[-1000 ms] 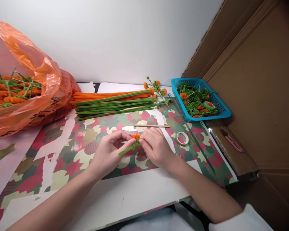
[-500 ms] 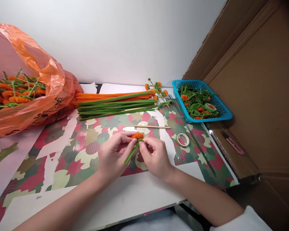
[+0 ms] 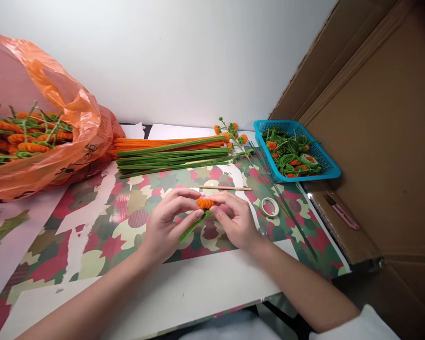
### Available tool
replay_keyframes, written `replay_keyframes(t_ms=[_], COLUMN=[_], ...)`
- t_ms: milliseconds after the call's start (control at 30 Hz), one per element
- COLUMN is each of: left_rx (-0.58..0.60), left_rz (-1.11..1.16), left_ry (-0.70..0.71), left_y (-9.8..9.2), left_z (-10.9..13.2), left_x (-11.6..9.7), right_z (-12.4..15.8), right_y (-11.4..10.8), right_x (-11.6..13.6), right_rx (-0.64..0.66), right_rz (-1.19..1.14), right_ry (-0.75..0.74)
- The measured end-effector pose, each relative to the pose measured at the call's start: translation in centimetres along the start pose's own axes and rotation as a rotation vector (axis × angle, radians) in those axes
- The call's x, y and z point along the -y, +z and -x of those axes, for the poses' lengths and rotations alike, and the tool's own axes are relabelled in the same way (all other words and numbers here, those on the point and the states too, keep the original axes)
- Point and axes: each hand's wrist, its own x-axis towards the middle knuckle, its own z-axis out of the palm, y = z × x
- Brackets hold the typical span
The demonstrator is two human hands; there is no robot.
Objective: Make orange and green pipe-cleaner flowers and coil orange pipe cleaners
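Between my hands is a small pipe-cleaner flower with a coiled orange head (image 3: 205, 203) and a green pipe-cleaner stem (image 3: 191, 230) slanting down to the left. My left hand (image 3: 170, 217) pinches it from the left, thumb at the top of the stem and fingers by the orange coil. From the other side my right hand (image 3: 235, 219) grips the head, its thumb below and fingertips above. Just beyond my hands lies a thin wooden stick (image 3: 225, 188). A roll of tape (image 3: 269, 207) rests to the right of my right hand.
An orange plastic bag (image 3: 92, 127) of orange-and-green pieces stands at left. Bundled green pipe cleaners (image 3: 173, 158) and orange ones (image 3: 156, 141) lie at the back, beside a finished flower spray (image 3: 233, 130). At right are a blue basket (image 3: 329, 163), dark wires (image 3: 297, 224) and a pink cutter (image 3: 344, 216).
My right fingers have spread from a curled pinch to reach over the orange head. The flower has shifted slightly down and right in the view, its head turned a little.
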Motion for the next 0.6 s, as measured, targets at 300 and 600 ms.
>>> replay_keyframes(t_ms=[300,600], left_rx=[0.130,0.092], left_rz=[0.016,-0.022], left_ry=[-0.117,-0.046], left_y=[-1.0,-1.3], left_z=[-0.3,-0.2], left_x=[-0.2,0.0], right_z=[0.0,0.0], right_y=[-1.0,-0.5], right_x=[0.0,0.5], right_rx=[0.002,-0.048], right_rz=[0.206,0.044], right_ry=[-0.388,-0.224])
